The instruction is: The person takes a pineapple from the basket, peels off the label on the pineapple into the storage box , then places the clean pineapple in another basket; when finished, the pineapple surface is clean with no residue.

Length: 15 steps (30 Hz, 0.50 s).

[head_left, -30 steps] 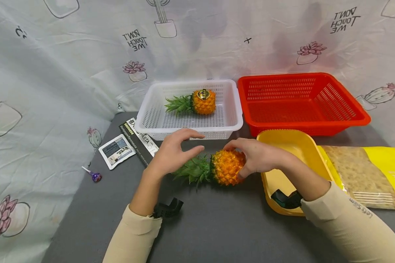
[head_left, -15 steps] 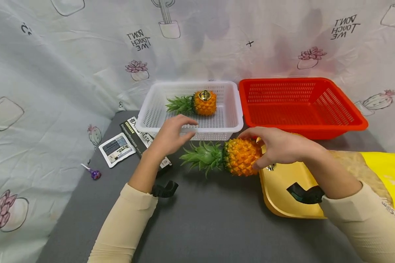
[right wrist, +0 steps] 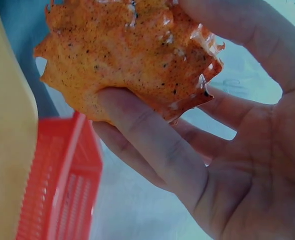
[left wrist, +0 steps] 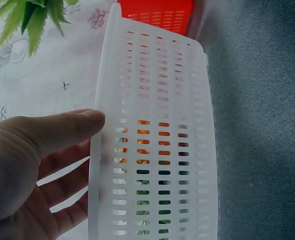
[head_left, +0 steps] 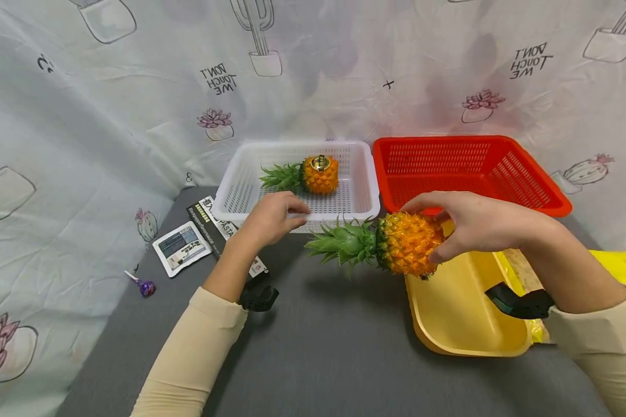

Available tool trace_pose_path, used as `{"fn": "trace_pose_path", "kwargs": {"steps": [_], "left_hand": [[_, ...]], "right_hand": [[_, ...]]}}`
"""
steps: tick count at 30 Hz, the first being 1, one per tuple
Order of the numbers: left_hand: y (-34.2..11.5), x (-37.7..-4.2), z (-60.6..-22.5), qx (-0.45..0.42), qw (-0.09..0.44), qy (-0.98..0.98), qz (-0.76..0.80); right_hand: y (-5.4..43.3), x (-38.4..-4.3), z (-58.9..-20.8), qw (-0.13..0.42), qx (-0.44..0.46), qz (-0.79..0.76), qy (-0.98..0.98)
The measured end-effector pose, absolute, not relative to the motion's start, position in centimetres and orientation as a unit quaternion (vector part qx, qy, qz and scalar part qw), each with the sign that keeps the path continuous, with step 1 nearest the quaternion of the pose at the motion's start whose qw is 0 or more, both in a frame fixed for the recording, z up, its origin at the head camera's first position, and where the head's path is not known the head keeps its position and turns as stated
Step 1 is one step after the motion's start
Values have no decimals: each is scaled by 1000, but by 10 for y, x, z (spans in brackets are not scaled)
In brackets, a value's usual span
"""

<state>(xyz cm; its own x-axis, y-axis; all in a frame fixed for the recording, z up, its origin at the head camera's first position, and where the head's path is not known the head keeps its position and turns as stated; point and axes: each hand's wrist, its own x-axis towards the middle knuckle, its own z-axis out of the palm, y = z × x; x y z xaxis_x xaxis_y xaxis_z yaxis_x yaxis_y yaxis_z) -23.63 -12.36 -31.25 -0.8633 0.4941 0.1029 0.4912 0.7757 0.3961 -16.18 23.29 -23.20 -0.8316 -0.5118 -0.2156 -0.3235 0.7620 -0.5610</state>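
Observation:
In the head view my right hand (head_left: pixel 477 223) grips the fruit end of an orange toy pineapple (head_left: pixel 409 243), held sideways with its green leaves pointing left. It hangs over the left edge of a yellow tub (head_left: pixel 469 313). The right wrist view shows fingers curled round the spiky orange body (right wrist: pixel 127 55). My left hand (head_left: pixel 271 220) is at the near rim of a white slotted basket (head_left: pixel 372 174). The left wrist view has its thumb on the outer side of that rim, with fingertips hidden behind it. A second pineapple (head_left: pixel 320 175) with a round label lies in the basket.
A red slotted basket (head_left: pixel 527 165) stands right of the white one. Behind the right arm lies a yellow bag (head_left: pixel 623 269). On the left are a black pasta box (head_left: pixel 214 226), a white pouch (head_left: pixel 182 249) and a lollipop (head_left: pixel 145 287). Printed curtains (head_left: pixel 318 63) hang behind.
My right hand has lifted the pineapple off the table and moved it right. My left hand has gone from hovering with spread fingers to the white basket's rim.

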Motion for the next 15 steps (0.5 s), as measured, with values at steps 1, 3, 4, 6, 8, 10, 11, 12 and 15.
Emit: {"fn": "trace_pose_path", "kwargs": {"steps": [1,3,4,6,8,10,11,12,15], "left_hand": [[-124,-237,-313,263,4,941,213],[-123,-237,-313,265,5,939,219],[-123,-237,-313,265,6,938,223],[-123,-238,-314,265,4,937,229],[-124,-238,-314,265,2,935,236],[-125,-238,-316,264,-1,933,244],[-125,-238,-317,263,-4,932,249],[-126,-238,-317,262,-5,931,256],[-127,-238,-320,256,-9,926,276]], "right_hand": [[236,-162,-230,181,-221,-261,922],[242,-164,-227,180,-212,-265,923],[245,-166,-226,177,-209,-262,925],[252,-170,-222,164,-210,-253,930],[258,-174,-219,147,-217,-244,934],[266,-180,-214,133,-223,-241,935],[270,-182,-212,128,-225,-241,935],[274,-185,-210,128,-224,-247,934],[286,-195,-204,130,-214,-251,935]]}}
